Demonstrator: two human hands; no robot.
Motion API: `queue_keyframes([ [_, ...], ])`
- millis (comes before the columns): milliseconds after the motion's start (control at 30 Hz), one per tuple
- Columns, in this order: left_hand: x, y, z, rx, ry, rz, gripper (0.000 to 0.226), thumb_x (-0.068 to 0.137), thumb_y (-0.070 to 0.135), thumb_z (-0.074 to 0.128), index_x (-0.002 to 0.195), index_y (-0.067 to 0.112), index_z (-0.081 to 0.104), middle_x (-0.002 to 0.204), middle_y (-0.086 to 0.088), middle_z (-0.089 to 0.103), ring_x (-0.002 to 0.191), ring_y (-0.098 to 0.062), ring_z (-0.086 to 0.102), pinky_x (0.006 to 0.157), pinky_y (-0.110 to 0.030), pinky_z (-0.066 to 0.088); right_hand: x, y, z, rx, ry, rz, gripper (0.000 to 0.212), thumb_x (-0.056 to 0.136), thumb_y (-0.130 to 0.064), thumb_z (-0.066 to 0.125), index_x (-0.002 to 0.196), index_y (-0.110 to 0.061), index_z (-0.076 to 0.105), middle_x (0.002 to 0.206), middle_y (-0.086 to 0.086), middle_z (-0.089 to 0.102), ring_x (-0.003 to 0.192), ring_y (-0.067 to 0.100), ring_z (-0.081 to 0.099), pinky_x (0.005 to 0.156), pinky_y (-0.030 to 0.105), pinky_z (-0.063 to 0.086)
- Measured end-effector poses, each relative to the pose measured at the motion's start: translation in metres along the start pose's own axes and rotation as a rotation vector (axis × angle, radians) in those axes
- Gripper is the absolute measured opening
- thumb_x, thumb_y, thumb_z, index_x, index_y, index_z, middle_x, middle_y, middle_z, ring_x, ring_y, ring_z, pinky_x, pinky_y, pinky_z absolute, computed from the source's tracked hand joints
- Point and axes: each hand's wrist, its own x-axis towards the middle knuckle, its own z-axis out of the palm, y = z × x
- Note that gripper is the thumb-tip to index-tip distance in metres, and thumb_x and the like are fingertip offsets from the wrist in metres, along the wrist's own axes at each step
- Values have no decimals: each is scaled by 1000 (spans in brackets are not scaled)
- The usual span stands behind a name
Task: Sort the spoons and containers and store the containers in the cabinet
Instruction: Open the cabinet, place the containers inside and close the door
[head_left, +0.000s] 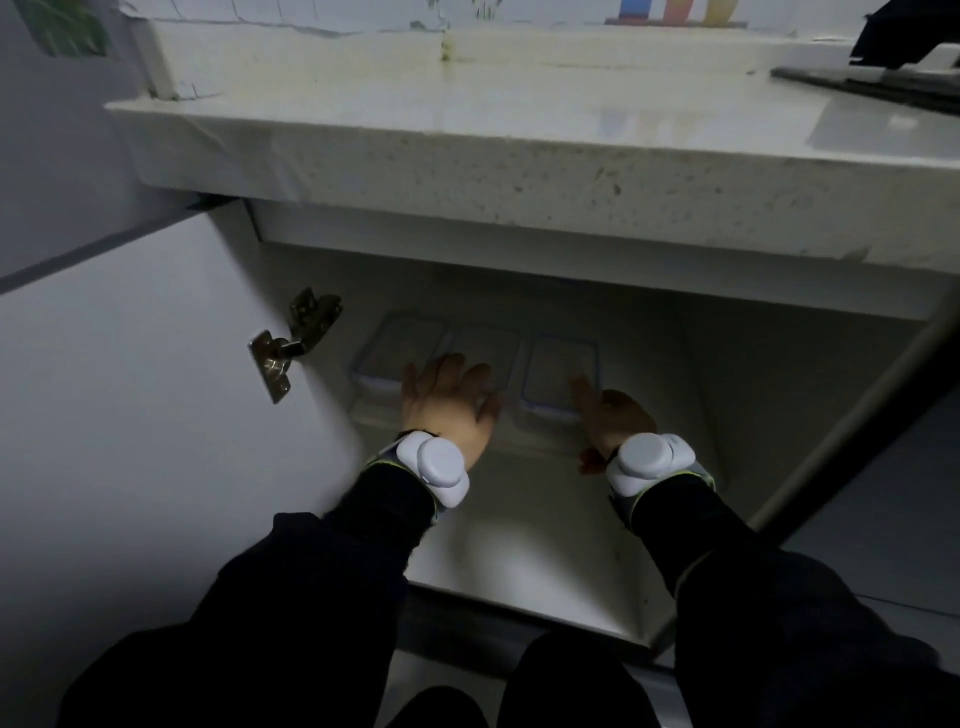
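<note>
The storing step looks nearly finished: three containers sit in a row on the floor of the open cabinet, under the counter. The left container and the middle container stand just beside each other, and the right container sits just beside the middle one. All are clear, shallow and rectangular with flat lids – the left and right lids show a blue rim (the middle one is too dim to tell).

The left hand rests with fingers spread loosely at the front of the left and middle containers, gripping nothing. The right hand is likewise open, its fingertips at the near corner of the right container; whether it touches is unclear.

The next move probably calls for nudging the row straight, then drawing both hands out and swinging the cabinet door closed – its hinge hangs free.
</note>
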Motion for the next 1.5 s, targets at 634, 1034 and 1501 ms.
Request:
queue_keyframes([
  [634,-56,59,-138,-367,-580,-312,20,93,23,46,101,19,64,97,-6,70,91,-30,62,85,-32,44,-151,-47,-49,504,-284,571,8,93,-15,58,88,-10,52,78,11,53,53,24,54,41,23,51],
  [1034,-67,33,-352,-386,-600,-470,18,91,20,49,100,18,65,97,-9,71,88,-30,64,76,-32,53,-265,-207,-113,223,-485,535,14,94,-17,54,82,-10,53,71,7,53,53,19,53,47,24,50],
  [1501,-194,-70,-429,-442,-602,-1028,39,97,22,44,132,6,50,135,-16,54,124,-30,51,99,-27,37,-354,-251,-11,-84,-902,432,18,96,-23,52,106,-9,48,77,7,55,56,20,53,52,29,46],
])
